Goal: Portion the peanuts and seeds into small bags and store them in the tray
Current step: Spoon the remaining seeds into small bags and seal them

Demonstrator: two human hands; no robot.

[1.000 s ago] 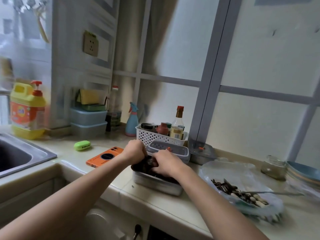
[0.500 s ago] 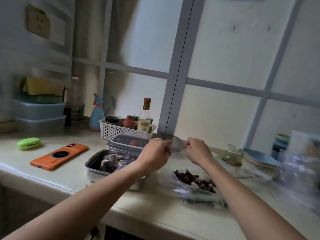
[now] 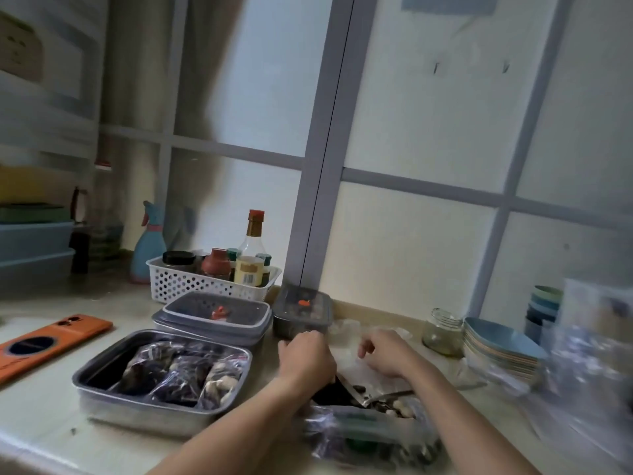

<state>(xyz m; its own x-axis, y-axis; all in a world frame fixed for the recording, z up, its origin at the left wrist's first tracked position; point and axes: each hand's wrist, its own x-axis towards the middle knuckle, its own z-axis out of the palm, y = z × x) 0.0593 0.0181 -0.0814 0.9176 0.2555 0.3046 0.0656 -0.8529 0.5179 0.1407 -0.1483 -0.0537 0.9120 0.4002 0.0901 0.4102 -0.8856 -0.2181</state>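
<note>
A metal tray point(image 3: 102, 382) sits on the counter at the left and holds several small filled bags point(image 3: 178, 371) of dark seeds and peanuts. To its right lies a large clear bag of peanuts and seeds point(image 3: 376, 437) with a metal spoon point(image 3: 390, 395) resting in it. Just above that bag, my left hand point(image 3: 305, 358) and my right hand point(image 3: 387, 354) each grip an edge of a small clear bag point(image 3: 352, 363) stretched between them. Blur hides whether anything is in the small bag.
Behind the tray are a lidded grey container point(image 3: 212, 315), a smaller lidded box point(image 3: 303, 313) and a white basket of bottles point(image 3: 205, 282). An orange phone point(image 3: 44, 344) lies at the left. A glass jar point(image 3: 442, 332), stacked bowls point(image 3: 496, 347) and crumpled plastic point(image 3: 589, 365) crowd the right.
Both hands left the metal tray, moved right and came down over the large bag, now with a small clear bag between them. The view swung right as well.
</note>
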